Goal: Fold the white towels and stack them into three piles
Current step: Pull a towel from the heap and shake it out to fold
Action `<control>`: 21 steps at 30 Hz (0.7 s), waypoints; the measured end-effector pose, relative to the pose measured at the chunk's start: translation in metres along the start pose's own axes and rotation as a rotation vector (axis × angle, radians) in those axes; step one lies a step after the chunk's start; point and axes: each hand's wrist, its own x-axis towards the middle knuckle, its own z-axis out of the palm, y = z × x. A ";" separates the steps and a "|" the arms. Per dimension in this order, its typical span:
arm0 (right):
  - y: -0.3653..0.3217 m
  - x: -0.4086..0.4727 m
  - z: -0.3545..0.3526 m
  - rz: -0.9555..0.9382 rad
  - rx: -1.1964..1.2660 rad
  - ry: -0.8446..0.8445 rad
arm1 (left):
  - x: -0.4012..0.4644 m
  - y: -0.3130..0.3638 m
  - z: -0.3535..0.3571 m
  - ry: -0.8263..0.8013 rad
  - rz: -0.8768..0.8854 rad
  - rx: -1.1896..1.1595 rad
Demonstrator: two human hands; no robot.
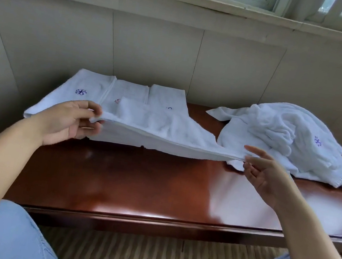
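Two hands stretch one white towel (160, 132) level just above the worktop (145, 183): the left hand (73, 120) pinches its left end, and the right hand (264, 171), palm up, pinches the right corner. Three folded towels (113, 93) lie behind it; a loose heap of towels (284, 140) sits at right.

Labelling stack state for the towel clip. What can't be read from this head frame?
- Folded piles, head view: the held towel covers their near part, so layer counts and two emblems are unreadable.
- Unfolded heap: bunched, towel count unclear; the right edge crops it.
- Right hand grip: fingertips blurred, pinch unconfirmed.
- Left hand pinches the towel's corner.
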 end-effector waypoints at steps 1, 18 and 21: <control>-0.007 0.003 0.003 -0.039 -0.034 0.001 | 0.003 0.006 0.007 0.038 0.050 -0.026; -0.137 0.050 0.056 -0.743 -0.951 0.260 | 0.028 0.107 0.067 0.456 0.534 0.441; -0.167 0.030 0.067 -0.817 -0.889 0.346 | 0.003 0.135 0.077 0.542 0.676 0.573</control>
